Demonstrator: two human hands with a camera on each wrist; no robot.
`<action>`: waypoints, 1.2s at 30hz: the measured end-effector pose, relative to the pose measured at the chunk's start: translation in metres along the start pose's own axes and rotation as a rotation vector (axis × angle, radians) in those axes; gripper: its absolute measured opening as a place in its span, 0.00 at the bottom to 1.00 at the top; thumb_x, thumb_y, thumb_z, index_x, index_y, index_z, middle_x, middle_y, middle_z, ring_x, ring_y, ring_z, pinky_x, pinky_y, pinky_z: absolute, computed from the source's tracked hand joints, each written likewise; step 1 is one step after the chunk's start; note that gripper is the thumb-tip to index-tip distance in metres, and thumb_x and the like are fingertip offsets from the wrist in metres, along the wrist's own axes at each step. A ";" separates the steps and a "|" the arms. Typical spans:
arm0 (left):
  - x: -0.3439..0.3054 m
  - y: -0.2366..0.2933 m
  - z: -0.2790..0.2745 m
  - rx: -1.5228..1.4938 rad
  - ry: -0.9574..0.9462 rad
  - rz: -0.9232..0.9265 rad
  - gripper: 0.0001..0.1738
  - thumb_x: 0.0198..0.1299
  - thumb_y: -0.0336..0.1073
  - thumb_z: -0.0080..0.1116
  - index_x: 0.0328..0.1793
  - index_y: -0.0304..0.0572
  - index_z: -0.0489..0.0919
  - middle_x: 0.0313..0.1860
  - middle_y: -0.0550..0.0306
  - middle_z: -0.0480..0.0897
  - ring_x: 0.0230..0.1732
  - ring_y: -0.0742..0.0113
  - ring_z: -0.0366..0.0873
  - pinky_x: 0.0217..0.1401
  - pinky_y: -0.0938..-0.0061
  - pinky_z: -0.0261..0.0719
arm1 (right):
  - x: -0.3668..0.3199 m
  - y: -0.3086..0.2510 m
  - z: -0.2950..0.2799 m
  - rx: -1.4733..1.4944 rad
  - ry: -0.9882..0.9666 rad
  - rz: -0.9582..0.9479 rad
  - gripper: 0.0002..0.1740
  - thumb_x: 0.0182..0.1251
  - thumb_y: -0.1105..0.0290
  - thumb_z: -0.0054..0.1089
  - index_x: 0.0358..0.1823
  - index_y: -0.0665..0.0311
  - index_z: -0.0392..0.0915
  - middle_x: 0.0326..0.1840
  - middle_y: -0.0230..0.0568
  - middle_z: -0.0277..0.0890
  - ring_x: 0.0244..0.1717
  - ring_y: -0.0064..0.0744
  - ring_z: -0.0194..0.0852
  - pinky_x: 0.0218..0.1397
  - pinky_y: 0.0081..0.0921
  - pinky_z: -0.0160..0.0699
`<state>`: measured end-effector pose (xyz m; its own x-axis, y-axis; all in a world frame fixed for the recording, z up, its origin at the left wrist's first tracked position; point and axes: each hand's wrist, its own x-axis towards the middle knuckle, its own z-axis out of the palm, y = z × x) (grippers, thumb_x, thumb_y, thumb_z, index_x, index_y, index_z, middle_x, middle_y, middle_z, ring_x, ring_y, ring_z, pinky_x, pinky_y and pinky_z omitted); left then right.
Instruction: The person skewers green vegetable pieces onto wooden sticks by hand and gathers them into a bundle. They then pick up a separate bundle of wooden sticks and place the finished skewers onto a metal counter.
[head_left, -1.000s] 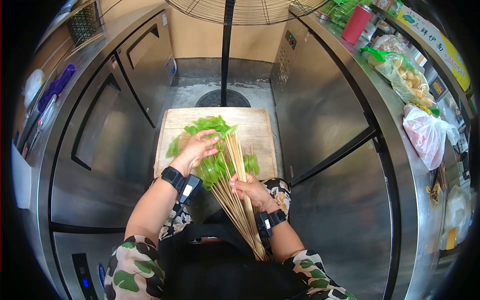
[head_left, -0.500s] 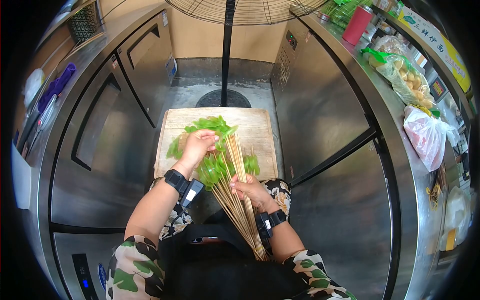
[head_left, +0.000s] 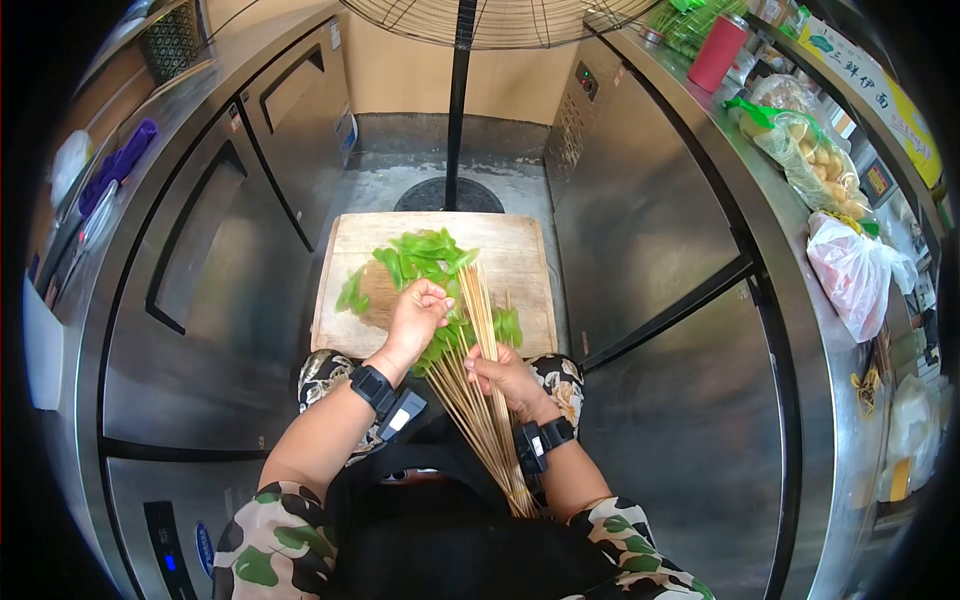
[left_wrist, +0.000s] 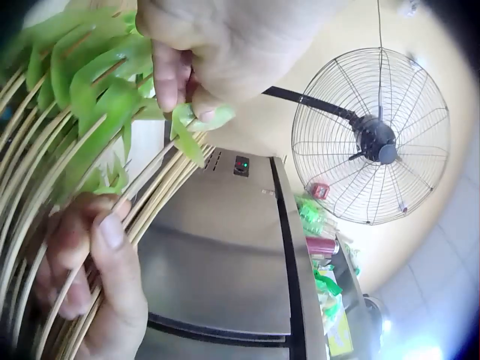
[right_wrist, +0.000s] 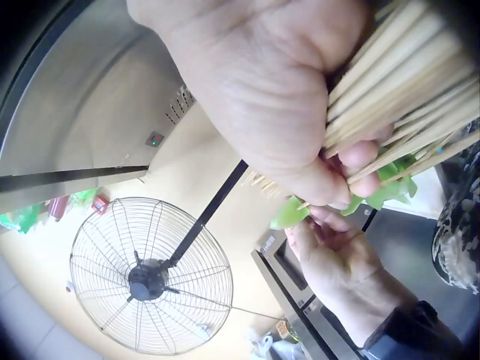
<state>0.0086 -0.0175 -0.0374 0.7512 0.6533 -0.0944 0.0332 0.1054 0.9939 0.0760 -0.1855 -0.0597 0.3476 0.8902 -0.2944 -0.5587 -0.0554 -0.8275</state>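
Note:
The right hand grips a bundle of thin wooden skewers over the lap. Many of the skewers carry folded green slices near their upper ends. The left hand pinches a green slice between thumb and fingers, at the tip of one skewer, as the left wrist view shows. In the right wrist view that slice lies between the two hands. Loose green slices are piled on the wooden board, beyond the hands.
A black fan pole stands behind the board, with its wire fan above. Steel cabinets flank both sides. On the right counter are a red bottle and filled plastic bags; a purple item lies on the left one.
The left hand has moved from the pile of slices toward the skewer tips, closer to the right hand, with a slice now in its pinch. The right hand keeps its hold.

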 end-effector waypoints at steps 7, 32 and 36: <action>0.000 -0.009 -0.004 0.108 -0.053 -0.051 0.07 0.54 0.24 0.57 0.33 0.42 0.70 0.25 0.65 0.74 0.26 0.79 0.71 0.26 0.84 0.72 | 0.002 0.003 -0.001 -0.050 0.032 -0.026 0.06 0.60 0.71 0.58 0.37 0.60 0.72 0.24 0.31 0.75 0.13 0.12 0.61 0.15 0.10 0.58; 0.106 -0.058 -0.106 0.200 0.278 -0.231 0.08 0.51 0.34 0.62 0.32 0.42 0.74 0.24 0.59 0.76 0.20 0.72 0.73 0.22 0.80 0.72 | 0.002 -0.013 0.001 0.215 -0.018 0.020 0.09 0.62 0.67 0.53 0.28 0.65 0.71 0.22 0.32 0.66 0.19 0.21 0.62 0.21 0.15 0.60; 0.126 -0.073 -0.107 0.745 0.348 -0.155 0.15 0.45 0.39 0.66 0.34 0.39 0.75 0.30 0.50 0.80 0.32 0.57 0.79 0.35 0.69 0.77 | 0.003 -0.017 0.005 0.239 0.022 0.044 0.09 0.61 0.67 0.55 0.29 0.65 0.71 0.24 0.32 0.66 0.21 0.21 0.63 0.22 0.15 0.60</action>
<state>0.0303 0.1376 -0.1284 0.4596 0.8794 -0.1239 0.6387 -0.2303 0.7342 0.0828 -0.1793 -0.0439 0.3339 0.8789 -0.3406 -0.7351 0.0165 -0.6778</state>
